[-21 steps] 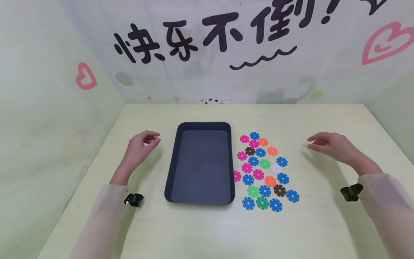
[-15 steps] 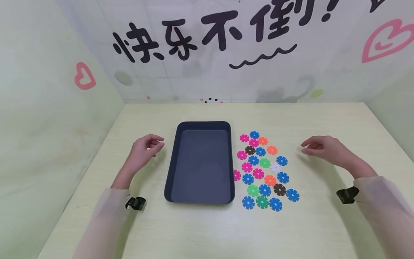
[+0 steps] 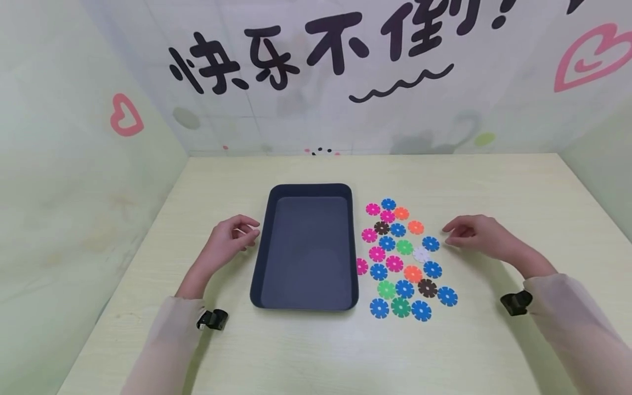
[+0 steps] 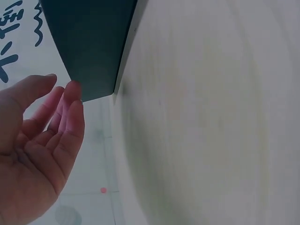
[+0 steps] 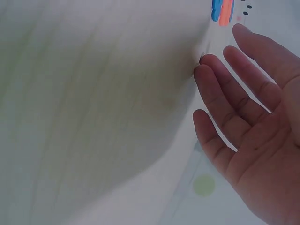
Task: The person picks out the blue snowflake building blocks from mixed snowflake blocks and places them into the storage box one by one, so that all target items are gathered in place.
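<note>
A dark rectangular tray [image 3: 311, 252] lies on the table with nothing in it. To its right several flat notched plastic discs are spread out, among them a white disc [image 3: 422, 254], an orange disc [image 3: 416, 227], a dark brown disc [image 3: 427, 288] and a blue disc [image 3: 431, 243]. My left hand [image 3: 229, 241] hovers at the tray's left wall, fingers loosely bent and holding nothing; the left wrist view shows its fingertips close to the tray's side [image 4: 91, 47]. Right of the discs my right hand [image 3: 476, 236] hangs over the table, relaxed, its fingertips near the blue disc, nothing in it.
The pale wooden table [image 3: 306, 356] meets a white back wall [image 3: 296, 120] with black lettering and pink hearts. A side wall [image 3: 64, 219] bounds the left. Each wrist carries a small black camera, on the left sleeve [image 3: 212, 319] and the right sleeve [image 3: 516, 303].
Both hands have moved inward and nearer the body: the left toward the tray, the right toward the discs. The tray and discs have stayed in place.
</note>
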Motion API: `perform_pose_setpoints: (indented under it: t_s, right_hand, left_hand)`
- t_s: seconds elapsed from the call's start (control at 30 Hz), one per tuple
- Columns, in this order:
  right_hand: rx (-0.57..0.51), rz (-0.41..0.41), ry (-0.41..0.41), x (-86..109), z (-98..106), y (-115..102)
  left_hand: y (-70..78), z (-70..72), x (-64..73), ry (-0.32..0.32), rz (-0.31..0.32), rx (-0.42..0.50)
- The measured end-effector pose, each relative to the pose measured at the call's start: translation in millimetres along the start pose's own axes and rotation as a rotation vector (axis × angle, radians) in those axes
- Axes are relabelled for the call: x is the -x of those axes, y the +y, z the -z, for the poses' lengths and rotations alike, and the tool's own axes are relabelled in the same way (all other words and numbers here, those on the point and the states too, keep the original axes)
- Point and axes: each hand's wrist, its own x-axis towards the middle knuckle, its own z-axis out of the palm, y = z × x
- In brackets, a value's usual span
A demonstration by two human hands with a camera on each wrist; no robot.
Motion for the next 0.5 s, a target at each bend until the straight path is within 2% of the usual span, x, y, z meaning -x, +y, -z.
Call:
perform_pose_setpoints:
  t_s: [0.5]
  right_hand:
    - [0.014,0.021,-0.026,-6.9,-11.4,-7.3]
  left_hand:
    - [-1.3,-6.2,1.5,-0.045,-0.043,-0.005]
